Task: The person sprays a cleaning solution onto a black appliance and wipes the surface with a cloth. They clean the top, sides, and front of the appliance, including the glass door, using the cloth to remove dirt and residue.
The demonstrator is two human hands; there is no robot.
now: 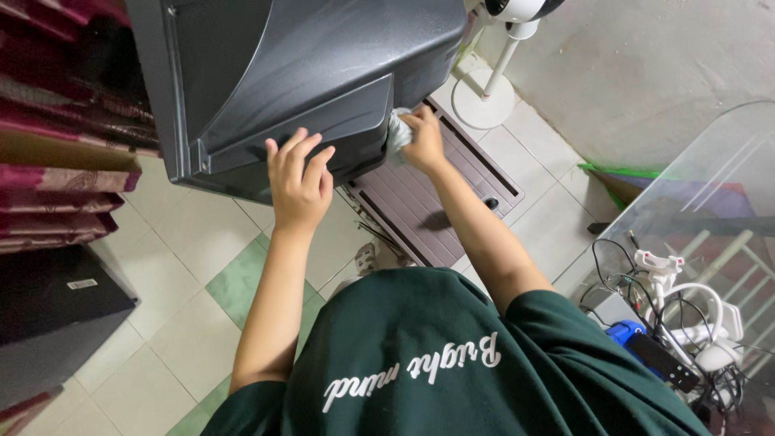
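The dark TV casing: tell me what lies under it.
Under the casing, pale and green floor tiles and a brown slatted panel show. The casing covers the floor straight beneath it; the right hand holds a cloth at its edge.

Dark grey plastic casing point(307, 73) semi-glossy, finely textured; cloth point(397, 133) soft, crumpled; floor tiles point(186, 242) smooth.

Person seen from above: dark green short-sleeved cotton T-shirt point(452, 363) with white cursive lettering across the chest; sleeves end above the elbows. Forearms bare down to the fingers; left hand point(299, 182) and right hand point(424, 137) bare, ungloved.
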